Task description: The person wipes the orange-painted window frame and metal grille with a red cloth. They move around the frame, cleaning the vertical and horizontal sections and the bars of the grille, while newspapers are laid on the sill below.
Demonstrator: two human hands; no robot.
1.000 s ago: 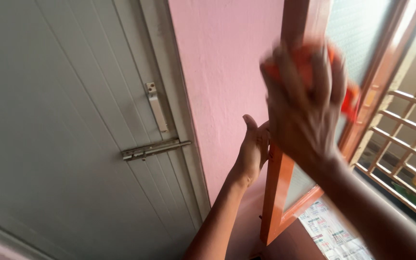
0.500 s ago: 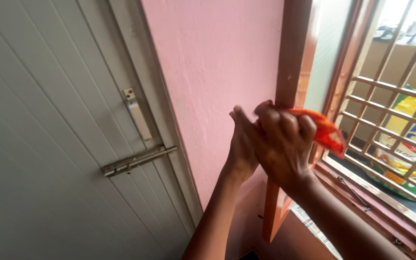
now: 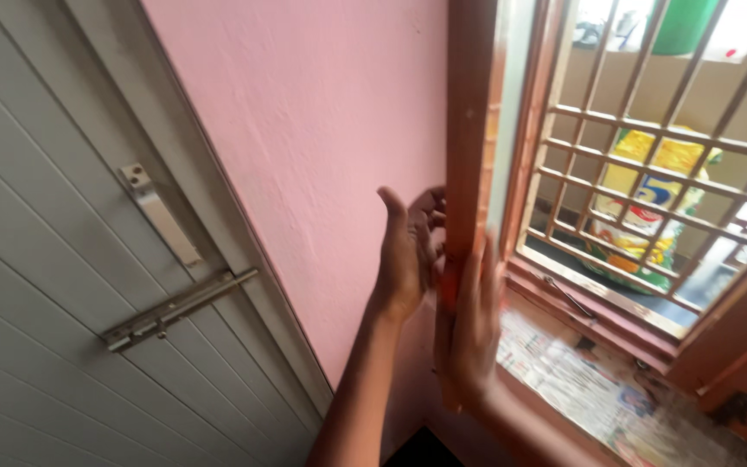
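Orange cloth (image 3: 449, 290), mid-frame on the brown window frame (image 3: 469, 130), is barely showing under my flat right hand (image 3: 469, 333), my left hand (image 3: 408, 251) is hovering open, and I'm risking it slipping out.

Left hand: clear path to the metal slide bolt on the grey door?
Probably yes. The left hand is by the brown wooden window frame; only bare pink wall lies between it and the metal slide bolt.
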